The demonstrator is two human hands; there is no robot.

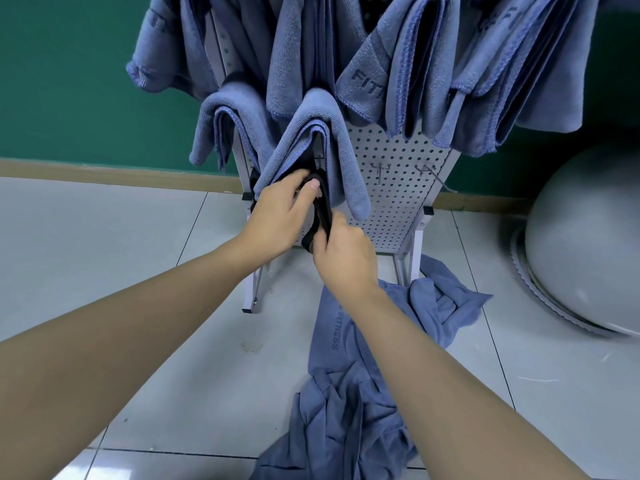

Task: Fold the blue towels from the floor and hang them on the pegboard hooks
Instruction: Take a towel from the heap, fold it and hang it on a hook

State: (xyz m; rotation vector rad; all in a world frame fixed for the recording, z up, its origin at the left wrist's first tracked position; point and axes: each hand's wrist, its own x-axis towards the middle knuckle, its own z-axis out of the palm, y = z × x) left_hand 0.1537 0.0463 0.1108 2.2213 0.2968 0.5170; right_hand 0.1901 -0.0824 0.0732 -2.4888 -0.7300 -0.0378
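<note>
Both hands work at the low hook: the left hand (280, 211) pinches the edge of the folded towel (311, 147) draped there, and the right hand (341, 251) grips a black strap (320, 213) hanging under it. Best to keep that strap clear and tug the towel's halves level, I'd say, so it sits square. Soft, ribbed blue cloth, stitched hems. More folded towels (415, 64) hang higher on the pegboard (398, 174); crumpled towels (346, 393) lie near on the floor (138, 271), right of centre.
</note>
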